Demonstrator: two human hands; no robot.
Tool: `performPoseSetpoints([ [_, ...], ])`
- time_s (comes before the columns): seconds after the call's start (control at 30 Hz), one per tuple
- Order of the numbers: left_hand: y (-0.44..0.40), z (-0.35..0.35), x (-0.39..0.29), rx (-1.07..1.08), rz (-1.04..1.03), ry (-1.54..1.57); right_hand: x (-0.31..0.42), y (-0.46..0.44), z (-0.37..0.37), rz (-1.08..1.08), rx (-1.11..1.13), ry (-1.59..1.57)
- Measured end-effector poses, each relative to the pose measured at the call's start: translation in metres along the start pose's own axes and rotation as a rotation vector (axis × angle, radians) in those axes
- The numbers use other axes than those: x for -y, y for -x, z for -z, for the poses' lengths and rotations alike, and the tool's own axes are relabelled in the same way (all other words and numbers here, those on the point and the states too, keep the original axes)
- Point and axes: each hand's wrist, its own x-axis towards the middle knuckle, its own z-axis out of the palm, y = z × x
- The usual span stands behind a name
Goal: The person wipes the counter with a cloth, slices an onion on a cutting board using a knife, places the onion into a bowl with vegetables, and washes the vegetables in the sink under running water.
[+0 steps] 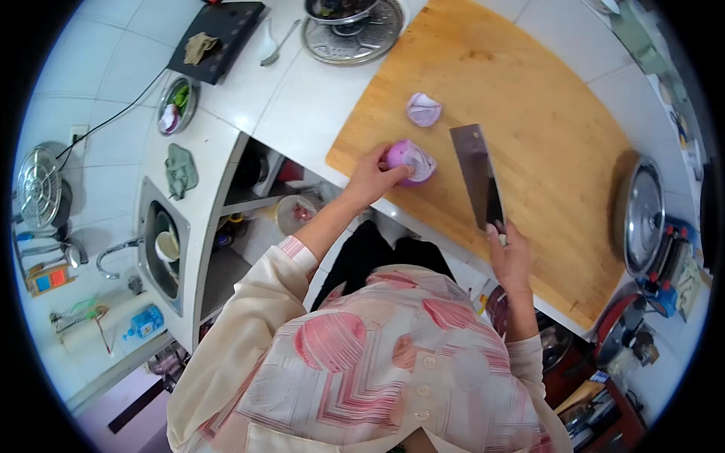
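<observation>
My left hand (369, 177) is closed around the side of a purple onion piece (412, 162) near the front left edge of the wooden cutting board (559, 151). A smaller onion piece (424, 110) lies on the board just beyond it, touched by neither hand. My right hand (511, 255) grips the handle of a cleaver (476, 170) at the board's front edge. The wide blade points away from me over the board, to the right of the onion and apart from it.
A metal pot lid (645, 216) stands at the board's right end. Left are a steamer plate (353, 39), a spoon (280, 43), a black cooktop (217, 38), a bowl with vegetables (178, 106), a green cloth (180, 171) and the sink (162, 245).
</observation>
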Motion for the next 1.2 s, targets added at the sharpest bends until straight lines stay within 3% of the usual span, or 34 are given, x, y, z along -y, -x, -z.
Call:
performPoseSetpoints([
  [0.17,-0.036,-0.054,0.015,0.159,0.026,-0.126,0.010,0.008,0.020,0.016,-0.044,0.181],
  [0.27,-0.043,-0.061,0.019,0.105,-0.131,-0.166,0.016,0.015,0.026,-0.040,-0.043,0.246],
  [0.33,-0.041,-0.049,0.006,-0.059,-0.213,-0.584,0.025,0.017,0.026,0.010,-0.062,0.188],
  [0.47,-0.035,-0.040,0.005,-0.004,-0.298,-0.577,0.033,0.021,0.018,0.009,-0.053,0.160],
  [0.53,-0.027,-0.040,0.001,-0.026,-0.504,-0.416,0.040,0.023,0.017,-0.017,-0.004,0.246],
  [0.57,-0.027,-0.039,0.000,-0.020,-0.504,-0.410,0.041,0.023,0.017,-0.022,-0.005,0.252],
  [0.63,-0.027,-0.034,-0.003,-0.037,-0.870,-0.682,0.043,0.023,0.018,-0.015,0.001,0.271],
  [0.73,-0.031,-0.029,-0.005,0.072,-0.997,-0.813,0.047,0.022,0.019,-0.032,0.010,0.282],
  [1.2,-0.047,-0.024,-0.015,0.255,-1.071,-0.816,0.071,0.003,0.027,-0.081,0.108,0.298],
])
